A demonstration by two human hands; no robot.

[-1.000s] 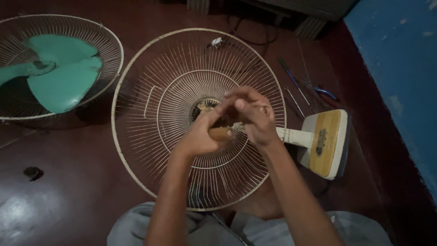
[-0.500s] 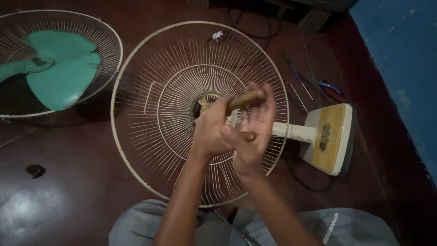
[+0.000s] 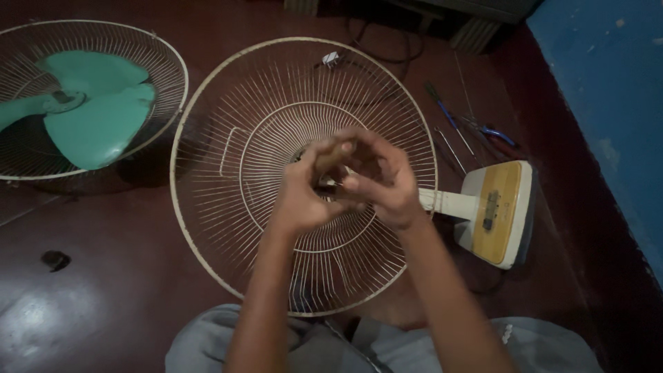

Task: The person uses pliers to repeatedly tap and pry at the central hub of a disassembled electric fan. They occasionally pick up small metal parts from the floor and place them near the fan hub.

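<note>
Your left hand point(image 3: 300, 197) and right hand point(image 3: 383, 183) jointly clasp the wooden handle point(image 3: 335, 153), angled up-right above the guard point(image 3: 207, 138) hub.

Your hands point(image 3: 345, 183) meet over the wire guard's point(image 3: 228, 131) middle. The bladed guard point(image 3: 90, 110) lies far left; the fan base point(image 3: 501, 211) right, tools point(image 3: 476, 131) beyond it.

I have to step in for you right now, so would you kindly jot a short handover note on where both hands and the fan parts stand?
Left hand: closed around a brown wooden handle, over the hub of the wire fan guard.
Right hand: wrapped on the same handle from the other side; the picture is blurred here.
Parts: guard lies flat on the floor, stand base to its right; green blade sits in a second guard, far left; pliers lie by the base.
Done: blade and front guard are off.
Left: the hub work under the hands; its state is hidden.
</note>
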